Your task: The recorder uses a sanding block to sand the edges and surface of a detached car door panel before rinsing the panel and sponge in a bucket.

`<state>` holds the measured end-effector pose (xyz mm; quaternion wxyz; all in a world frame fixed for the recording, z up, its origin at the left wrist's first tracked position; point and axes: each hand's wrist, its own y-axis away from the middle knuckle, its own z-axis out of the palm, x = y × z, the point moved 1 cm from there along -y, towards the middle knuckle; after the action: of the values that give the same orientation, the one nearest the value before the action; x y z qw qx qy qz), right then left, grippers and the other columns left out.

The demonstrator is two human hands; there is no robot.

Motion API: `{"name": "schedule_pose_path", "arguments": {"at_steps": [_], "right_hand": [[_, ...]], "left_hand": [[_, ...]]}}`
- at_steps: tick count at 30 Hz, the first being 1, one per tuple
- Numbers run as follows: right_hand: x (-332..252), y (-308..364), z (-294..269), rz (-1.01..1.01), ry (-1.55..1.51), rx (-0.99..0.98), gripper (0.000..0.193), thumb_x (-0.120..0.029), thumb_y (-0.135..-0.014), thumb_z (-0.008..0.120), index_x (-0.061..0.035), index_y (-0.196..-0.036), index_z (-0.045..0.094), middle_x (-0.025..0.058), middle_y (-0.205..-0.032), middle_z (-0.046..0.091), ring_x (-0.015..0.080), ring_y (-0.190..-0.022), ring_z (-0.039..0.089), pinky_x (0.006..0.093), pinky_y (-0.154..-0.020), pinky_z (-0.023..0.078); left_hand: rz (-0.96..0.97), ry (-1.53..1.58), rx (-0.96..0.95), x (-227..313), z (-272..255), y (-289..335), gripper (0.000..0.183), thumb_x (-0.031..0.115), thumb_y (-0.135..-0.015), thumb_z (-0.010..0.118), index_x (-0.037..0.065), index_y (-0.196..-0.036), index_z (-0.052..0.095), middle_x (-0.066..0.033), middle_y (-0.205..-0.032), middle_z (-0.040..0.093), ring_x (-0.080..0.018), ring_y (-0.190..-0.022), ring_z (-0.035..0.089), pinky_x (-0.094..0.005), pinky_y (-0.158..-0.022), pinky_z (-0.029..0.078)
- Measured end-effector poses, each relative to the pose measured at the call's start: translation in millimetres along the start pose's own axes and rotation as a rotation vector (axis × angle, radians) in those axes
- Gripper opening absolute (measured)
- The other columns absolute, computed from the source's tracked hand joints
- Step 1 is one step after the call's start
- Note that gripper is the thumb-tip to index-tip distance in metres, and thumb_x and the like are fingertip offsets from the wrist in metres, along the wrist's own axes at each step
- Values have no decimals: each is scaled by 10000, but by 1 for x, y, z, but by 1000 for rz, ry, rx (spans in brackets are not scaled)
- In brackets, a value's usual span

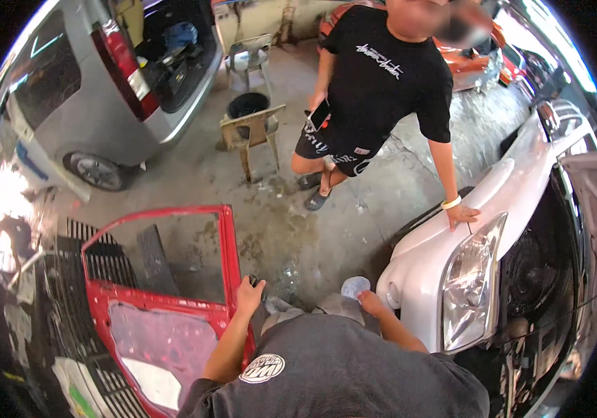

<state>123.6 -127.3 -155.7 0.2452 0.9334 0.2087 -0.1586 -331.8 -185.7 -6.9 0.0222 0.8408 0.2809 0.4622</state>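
My left hand [248, 298] is closed around a small dark object [254, 281], mostly hidden by the fingers. It is close to the upright window frame of a red car door [227, 244] that stands off its vehicle. On the other side of my body, my right hand [373, 304] grips a pale, rounded cloth or pad [355, 285], whose exact kind I cannot make out. Just right of that hand is the front of a white car [418, 275] with a large clear headlight [470, 296].
A person [389, 76] in black stands ahead, holding a phone [319, 115] and resting one hand on the white car's fender. Plastic chairs [253, 129], a black bucket [247, 104] and a grey van [68, 90] with its back open are farther left. Black grilles [114, 254] lie behind the door.
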Motion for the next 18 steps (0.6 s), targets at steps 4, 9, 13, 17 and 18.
{"name": "schedule_pose_path", "arguments": {"at_steps": [4, 9, 13, 17, 18], "right_hand": [[6, -10, 5, 76, 125, -241, 338, -255, -907, 490, 41, -940, 650, 237, -926, 671, 381, -871, 657, 491, -779, 503], [16, -38, 15, -59, 290, -523, 248, -226, -882, 546, -48, -987, 683, 170, -902, 698, 325, -831, 681, 447, -714, 527], [44, -112, 5, -128, 345, -545, 239, -237, -856, 574, -85, -986, 704, 150, -913, 713, 319, -862, 695, 440, -707, 536], [34, -242, -59, -226, 425, -416, 262, -260, -870, 542, -91, -928, 733, 189, -906, 692, 404, -884, 653, 479, -783, 526], [19, -277, -85, -302, 290, -330, 263, -255, -894, 512, -82, -979, 691, 179, -898, 687, 370, -863, 660, 485, -742, 518]], "left_hand": [[38, 17, 0, 30, -7, -59, 420, 336, -830, 708, -36, -962, 568, -245, -875, 637, -384, -872, 633, -425, -761, 475], [57, 134, -50, 63, 9, -111, 432, 306, -833, 708, -50, -1046, 587, -231, -966, 660, -347, -926, 642, -389, -812, 478], [4, 212, -103, 83, 25, -151, 477, 285, -828, 704, -66, -1126, 583, -219, -1072, 667, -321, -1005, 643, -366, -873, 472], [-48, 174, -133, 111, 24, -203, 461, 266, -839, 701, -82, -1116, 579, -202, -1039, 676, -274, -966, 647, -350, -848, 474], [-41, 151, -133, 119, 21, -215, 452, 260, -845, 699, -83, -1113, 580, -192, -1029, 680, -256, -951, 647, -345, -840, 475]]}}
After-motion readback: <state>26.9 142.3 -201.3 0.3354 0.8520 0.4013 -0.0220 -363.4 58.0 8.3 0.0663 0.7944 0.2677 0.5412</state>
